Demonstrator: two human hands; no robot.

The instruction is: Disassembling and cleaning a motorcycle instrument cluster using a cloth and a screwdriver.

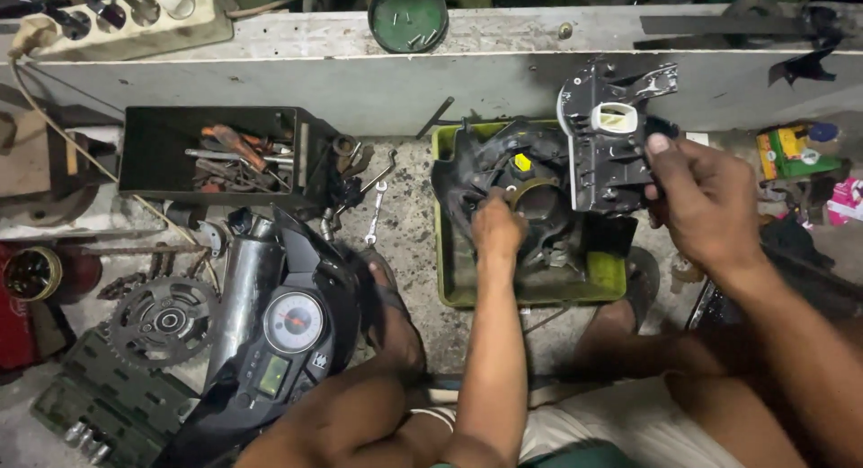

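Note:
My right hand (706, 203) grips a black plastic housing part (607, 131) with a white oval insert, held upright above the right side of a yellow-green tray (611, 277). My left hand (497, 227) reaches into the tray, its fingers pinched on a brownish ring (530, 191) among black plastic parts (490, 167), beside a small yellow piece (522, 161). I sit on the floor, my left foot in a sandal (391, 297) by the tray.
A black toolbox (148, 158) with screwdrivers sits at left, wrenches (376, 207) beside it. A motorcycle instrument cluster (288, 329), a sprocket (166, 317) and a socket set case (99, 405) lie lower left. A green lid (408, 17) with screws rests on the ledge.

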